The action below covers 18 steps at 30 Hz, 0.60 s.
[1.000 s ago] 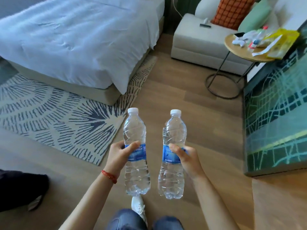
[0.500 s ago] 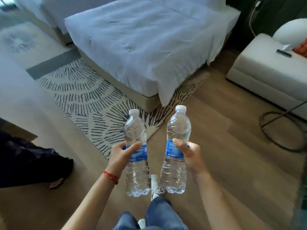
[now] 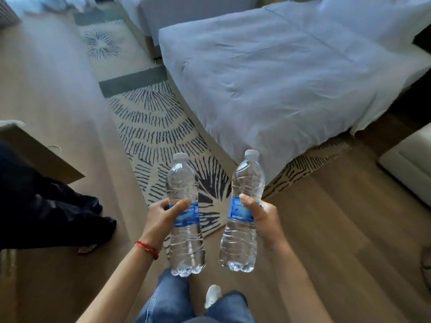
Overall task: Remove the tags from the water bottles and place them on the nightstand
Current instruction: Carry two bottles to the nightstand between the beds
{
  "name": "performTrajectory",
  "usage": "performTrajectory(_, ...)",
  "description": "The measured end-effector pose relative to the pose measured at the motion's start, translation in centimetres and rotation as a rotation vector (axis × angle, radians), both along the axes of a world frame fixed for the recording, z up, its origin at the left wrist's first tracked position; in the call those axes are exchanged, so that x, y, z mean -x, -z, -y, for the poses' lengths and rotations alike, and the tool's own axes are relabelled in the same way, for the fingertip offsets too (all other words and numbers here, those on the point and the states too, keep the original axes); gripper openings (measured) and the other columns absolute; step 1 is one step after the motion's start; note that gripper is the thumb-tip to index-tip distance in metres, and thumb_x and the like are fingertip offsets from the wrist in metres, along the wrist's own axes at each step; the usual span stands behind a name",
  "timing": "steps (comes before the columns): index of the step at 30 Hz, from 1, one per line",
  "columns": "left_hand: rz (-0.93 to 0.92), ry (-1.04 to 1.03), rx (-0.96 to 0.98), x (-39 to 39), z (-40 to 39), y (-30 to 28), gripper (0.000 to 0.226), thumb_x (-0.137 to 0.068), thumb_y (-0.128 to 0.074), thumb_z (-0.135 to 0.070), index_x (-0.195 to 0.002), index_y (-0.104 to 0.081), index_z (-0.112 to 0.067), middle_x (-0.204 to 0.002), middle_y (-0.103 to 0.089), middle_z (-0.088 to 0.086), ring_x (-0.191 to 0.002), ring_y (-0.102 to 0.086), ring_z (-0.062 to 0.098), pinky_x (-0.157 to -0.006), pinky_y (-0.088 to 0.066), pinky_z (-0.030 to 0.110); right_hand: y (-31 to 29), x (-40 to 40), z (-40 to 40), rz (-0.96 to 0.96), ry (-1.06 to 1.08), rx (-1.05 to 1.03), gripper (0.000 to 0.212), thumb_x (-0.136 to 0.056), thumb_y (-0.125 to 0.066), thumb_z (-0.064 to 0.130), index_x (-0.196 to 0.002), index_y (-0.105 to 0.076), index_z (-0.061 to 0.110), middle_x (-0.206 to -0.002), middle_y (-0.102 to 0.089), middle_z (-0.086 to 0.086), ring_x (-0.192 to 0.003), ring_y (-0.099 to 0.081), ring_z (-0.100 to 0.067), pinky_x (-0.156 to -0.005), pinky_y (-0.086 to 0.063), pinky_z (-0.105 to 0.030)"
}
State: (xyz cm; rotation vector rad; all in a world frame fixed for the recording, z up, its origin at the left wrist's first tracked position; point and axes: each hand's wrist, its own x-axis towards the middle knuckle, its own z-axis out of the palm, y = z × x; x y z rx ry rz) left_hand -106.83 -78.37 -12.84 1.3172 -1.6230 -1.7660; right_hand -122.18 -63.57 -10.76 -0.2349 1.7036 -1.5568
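Note:
I hold two clear plastic water bottles upright in front of me, each with a white cap and a blue label band round its middle. My left hand [image 3: 161,217] grips the left bottle [image 3: 185,243] at its blue label [image 3: 187,215], thumb across the front. My right hand [image 3: 262,214] grips the right bottle [image 3: 240,243] at its blue label [image 3: 239,212]. Both bottles hang above the wooden floor, a hand's width apart. No nightstand is in view.
A bed with a white duvet [image 3: 279,73] fills the upper right. A patterned rug [image 3: 158,136] runs along its left side. A dark-clothed person [image 3: 42,206] sits at the left by a wooden furniture edge [image 3: 39,157]. A pale ottoman [image 3: 410,164] is at right.
The view has swung left: the sofa and round side table have left the frame and the bed has moved to the upper right. Both hands keep the same grip on the bottles.

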Motion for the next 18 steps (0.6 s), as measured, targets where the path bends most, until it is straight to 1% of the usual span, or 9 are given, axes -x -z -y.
performTrajectory(2, 0.004, -0.014, -0.004, 1.2, 2.4, 0.3, 0.018, -0.071, -0.071, -0.022, -0.068, -0.065, -0.006, -0.054, -0.065, -0.001, -0.047, -0.061, 0.007, -0.046, -0.048, 0.016, 0.3, 1.1, 3.0, 0.009, -0.026, -0.004, 0.028, -0.072, -0.072, 0.032, -0.075, -0.064, 0.005, -0.071, -0.059, -0.013, -0.064, -0.056, -0.021, -0.059, -0.045, -0.027)
performTrajectory(4, -0.017, -0.015, -0.019, 2.4, 5.3, 0.6, 0.017, -0.069, -0.073, -0.024, -0.066, -0.065, -0.009, -0.051, -0.066, -0.002, -0.047, -0.062, 0.007, -0.045, -0.048, 0.015, 0.7, 2.3, 6.2, 0.017, -0.036, -0.006, 0.034, -0.068, -0.069, 0.036, -0.078, -0.061, 0.005, -0.071, -0.055, -0.014, -0.065, -0.051, -0.021, -0.057, -0.042, -0.025)
performTrajectory(7, -0.043, -0.003, -0.027, 4.3, 10.7, 0.9, 0.023, -0.061, -0.079, -0.028, -0.065, -0.064, -0.01, -0.05, -0.068, -0.003, -0.047, -0.062, 0.007, -0.045, -0.048, 0.015, 1.5, 4.3, 11.7, 0.03, -0.055, -0.014, 0.036, -0.07, -0.069, 0.036, -0.08, -0.064, 0.002, -0.073, -0.056, -0.016, -0.07, -0.051, -0.024, -0.063, -0.041, -0.03)
performTrajectory(9, -0.043, -0.012, -0.028, 5.6, 14.9, 1.2, 0.021, -0.064, -0.078, -0.026, -0.066, -0.065, -0.011, -0.05, -0.068, -0.004, -0.046, -0.062, 0.007, -0.044, -0.048, 0.015, 1.6, 5.7, 15.9, 0.041, -0.051, -0.028, 0.041, -0.068, -0.071, 0.037, -0.081, -0.067, -0.001, -0.075, -0.06, -0.016, -0.07, -0.056, -0.025, -0.066, -0.043, -0.033)
performTrajectory(10, -0.037, -0.015, -0.027, 6.3, 17.2, 1.3, 0.017, -0.068, -0.075, -0.024, -0.066, -0.065, -0.012, -0.049, -0.067, -0.005, -0.046, -0.061, 0.006, -0.043, -0.047, 0.015, 1.7, 6.4, 18.0, 0.04, -0.05, -0.037, 0.04, -0.069, -0.072, 0.037, -0.081, -0.067, -0.001, -0.075, -0.061, -0.015, -0.069, -0.057, -0.024, -0.066, -0.045, -0.032)
performTrajectory(12, -0.027, -0.004, -0.027, 7.5, 21.6, 1.3, 0.014, -0.073, -0.071, -0.022, -0.066, -0.064, -0.013, -0.049, -0.067, -0.006, -0.044, -0.06, 0.004, -0.042, -0.046, 0.014, 1.6, 7.6, 22.3, 0.039, -0.043, -0.041, 0.033, -0.069, -0.073, 0.037, -0.076, -0.068, 0.005, -0.072, -0.063, -0.013, -0.065, -0.059, -0.02, -0.06, -0.048, -0.025)
performTrajectory(14, -0.033, 0.002, -0.032, 8.4, 25.9, 1.0, 0.013, -0.073, -0.071, -0.023, -0.065, -0.064, -0.014, -0.049, -0.067, -0.007, -0.044, -0.06, 0.003, -0.041, -0.045, 0.013, 1.3, 8.7, 26.6, 0.061, -0.05, -0.019, 0.037, -0.062, -0.074, 0.041, -0.075, -0.069, 0.007, -0.069, -0.066, -0.01, -0.06, -0.063, -0.017, -0.054, -0.05, -0.021)
performTrajectory(15, -0.032, 0.002, -0.032, 8.9, 28.1, 0.8, 0.014, -0.073, -0.071, -0.023, -0.065, -0.064, -0.013, -0.049, -0.067, -0.007, -0.043, -0.059, 0.003, -0.04, -0.044, 0.013, 1.0, 9.3, 28.7, 0.067, -0.056, -0.016, 0.041, -0.06, -0.074, 0.043, -0.076, -0.069, 0.006, -0.069, -0.067, -0.01, -0.06, -0.064, -0.018, -0.055, -0.051, -0.022)
performTrajectory(18, -0.015, 0.015, -0.022, 10.4, 34.3, 0.4, 0.018, -0.072, -0.071, -0.024, -0.063, -0.062, -0.012, -0.045, -0.064, -0.006, -0.039, -0.055, 0.002, -0.036, -0.04, 0.013, 0.6, 11.1, 35.0, 0.044, -0.08, -0.036, 0.048, -0.059, -0.077, 0.043, -0.079, -0.066, 0.001, -0.072, -0.065, -0.014, -0.066, -0.061, -0.023, -0.062, -0.049, -0.03)
